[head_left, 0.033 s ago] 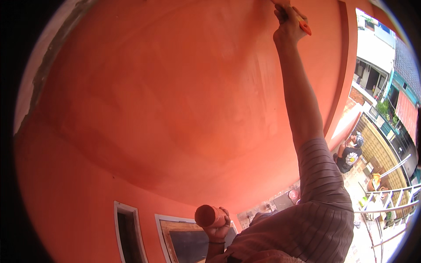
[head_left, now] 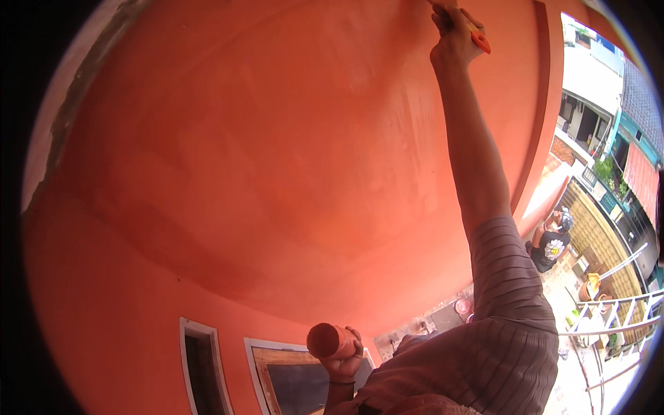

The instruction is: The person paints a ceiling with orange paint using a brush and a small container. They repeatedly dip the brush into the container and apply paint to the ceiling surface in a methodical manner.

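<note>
paint on a high orange wall

matte orange plaster fills your view, smooth but blotchy, with paler streaks near the top and a darker band curving below. your right hand [head_left: 453, 38] is stretched far overhead, arm nearly straight, striped sleeve bunched at the shoulder. its fingers are wrapped tight around the orange handle of a brush [head_left: 476, 36], pressed against the wall [head_left: 277, 173] at the top edge of the picture; the bristles are out of view. your left hand [head_left: 344, 358] sits low by your chest, fingers curled around a small round paint can [head_left: 324, 339], orange-coated, tipped so its flat end faces you. below it, two framed window openings [head_left: 290, 377] are set in the wall. far down to the right, a person [head_left: 550, 242] crouches on the pale ground beside a metal railing [head_left: 615, 315].
</note>
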`<action>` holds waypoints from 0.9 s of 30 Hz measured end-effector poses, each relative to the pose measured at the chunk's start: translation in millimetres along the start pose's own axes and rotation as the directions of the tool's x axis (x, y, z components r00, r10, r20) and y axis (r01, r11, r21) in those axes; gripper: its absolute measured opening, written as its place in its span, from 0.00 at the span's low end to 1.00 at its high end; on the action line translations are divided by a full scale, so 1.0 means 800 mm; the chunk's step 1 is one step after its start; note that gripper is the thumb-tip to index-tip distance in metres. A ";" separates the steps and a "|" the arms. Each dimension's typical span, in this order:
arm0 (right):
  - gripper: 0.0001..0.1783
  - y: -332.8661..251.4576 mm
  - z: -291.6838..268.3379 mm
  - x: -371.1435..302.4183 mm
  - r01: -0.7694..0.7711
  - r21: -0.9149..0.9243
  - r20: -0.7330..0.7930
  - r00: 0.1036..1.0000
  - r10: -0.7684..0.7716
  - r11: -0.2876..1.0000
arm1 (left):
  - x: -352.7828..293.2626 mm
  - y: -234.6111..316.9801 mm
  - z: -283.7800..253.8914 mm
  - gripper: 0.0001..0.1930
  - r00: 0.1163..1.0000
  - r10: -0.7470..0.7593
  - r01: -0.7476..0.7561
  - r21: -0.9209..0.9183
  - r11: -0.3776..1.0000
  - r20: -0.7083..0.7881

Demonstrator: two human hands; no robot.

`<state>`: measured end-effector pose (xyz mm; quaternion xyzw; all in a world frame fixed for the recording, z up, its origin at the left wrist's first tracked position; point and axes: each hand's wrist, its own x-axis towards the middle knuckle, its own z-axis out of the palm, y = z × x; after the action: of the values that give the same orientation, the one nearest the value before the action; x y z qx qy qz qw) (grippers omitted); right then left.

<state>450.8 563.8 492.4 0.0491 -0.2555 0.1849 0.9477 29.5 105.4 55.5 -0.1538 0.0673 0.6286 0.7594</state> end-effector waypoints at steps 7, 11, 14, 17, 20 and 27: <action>0.10 -0.013 0.022 -0.023 -0.003 -0.177 -0.050 0.999 -0.006 0.984 | 0.016 0.005 0.002 0.27 1.000 -0.021 0.021 0.000 1.000 0.005; 0.23 -0.028 -0.004 -0.055 -0.129 -0.221 0.021 0.990 0.137 0.967 | 0.022 0.003 0.003 0.28 0.999 -0.046 0.046 -0.001 0.999 0.000; 0.23 -0.024 -0.040 -0.083 -0.212 -0.246 -0.059 0.977 0.204 0.946 | 0.024 0.004 0.003 0.28 0.998 -0.060 0.060 -0.002 0.998 0.004; 0.22 -0.022 -0.083 -0.116 -0.260 -0.242 -0.130 0.963 0.234 0.935 | 0.024 0.005 0.002 0.28 0.998 -0.062 0.061 0.024 0.998 0.018; 0.21 -0.028 -0.132 -0.159 -0.311 -0.261 -0.193 0.944 0.266 0.914 | 0.021 0.003 0.003 0.28 0.998 -0.050 0.049 0.031 0.998 0.031; 0.20 -0.072 -0.274 -0.277 -0.450 -0.330 -0.325 0.879 0.348 0.830 | 0.012 0.005 0.000 0.28 0.998 -0.048 0.047 0.041 0.998 0.035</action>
<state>396.9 479.2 191.8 -0.2224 -0.1701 0.3294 0.9017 28.0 115.0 51.7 -0.1289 0.0623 0.6117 0.7781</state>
